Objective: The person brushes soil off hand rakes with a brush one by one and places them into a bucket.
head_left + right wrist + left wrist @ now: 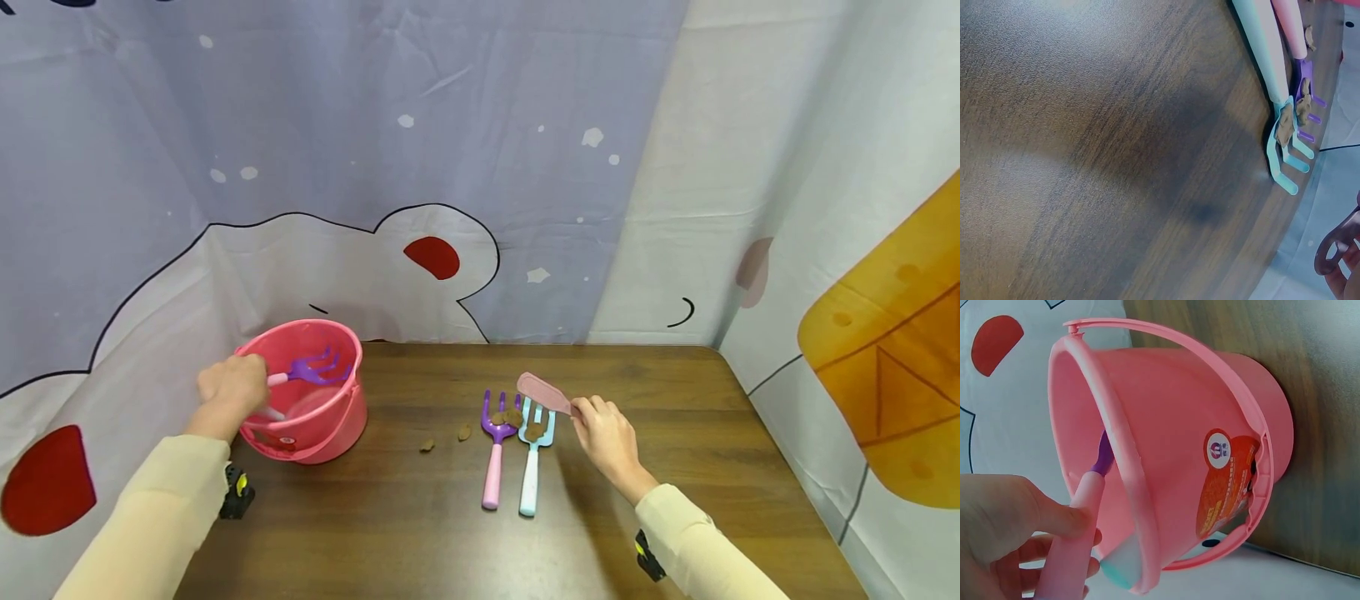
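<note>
A: Start at the lower left of the head view. What's there?

B: The left hand [232, 396], its fingers curled round the pink handle of a purple-tined rake [318, 372]. The left wrist view shows the thumb pressed on that handle, probably to steady it.

A: Why grip it there?

B: I'd say to put the tines out ahead of the hand, inside the rim. The pink bucket [343, 427] stands on the worktop [420, 533] with its mouth upward.

A: Anything else in it?

B: A white-and-teal piece [1124, 562] shows at the rim; the rest of it is hidden.

A: Further right?

B: Two loose brown bits [464, 432], apart from each other. Then, just right of centre, a purple fork [495, 454] and a blue fork [531, 471] side by side, handles toward the bottom edge, perhaps for easy reach. More bits rest on their heads, likely kept there by the shape.

A: And the other hand?

B: The right hand [609, 442] is right of the forks, fingers bent around the end of a pink scoop [543, 392]. Holding the end leaves the blade free, pointing up and left over the tines. Whether it touches them, I can't tell.
</note>
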`<action>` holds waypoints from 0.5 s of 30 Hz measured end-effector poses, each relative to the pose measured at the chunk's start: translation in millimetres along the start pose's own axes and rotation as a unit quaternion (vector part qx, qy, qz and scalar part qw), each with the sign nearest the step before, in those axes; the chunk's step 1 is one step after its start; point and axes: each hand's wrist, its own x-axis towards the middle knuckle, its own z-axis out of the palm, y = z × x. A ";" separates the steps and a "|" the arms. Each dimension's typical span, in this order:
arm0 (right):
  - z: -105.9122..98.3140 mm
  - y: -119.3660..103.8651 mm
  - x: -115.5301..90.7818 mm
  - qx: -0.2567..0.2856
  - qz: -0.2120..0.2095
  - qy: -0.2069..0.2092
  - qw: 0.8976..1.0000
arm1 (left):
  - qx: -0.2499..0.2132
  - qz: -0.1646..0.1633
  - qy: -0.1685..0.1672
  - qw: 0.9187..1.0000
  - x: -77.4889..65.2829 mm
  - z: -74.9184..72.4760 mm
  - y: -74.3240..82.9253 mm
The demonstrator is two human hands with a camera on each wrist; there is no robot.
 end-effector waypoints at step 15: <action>-1.5 3.7 -4.3 -0.004 0.000 0.002 1.000 | 0.029 0.056 0.017 0.998 5.6 15.2 15.0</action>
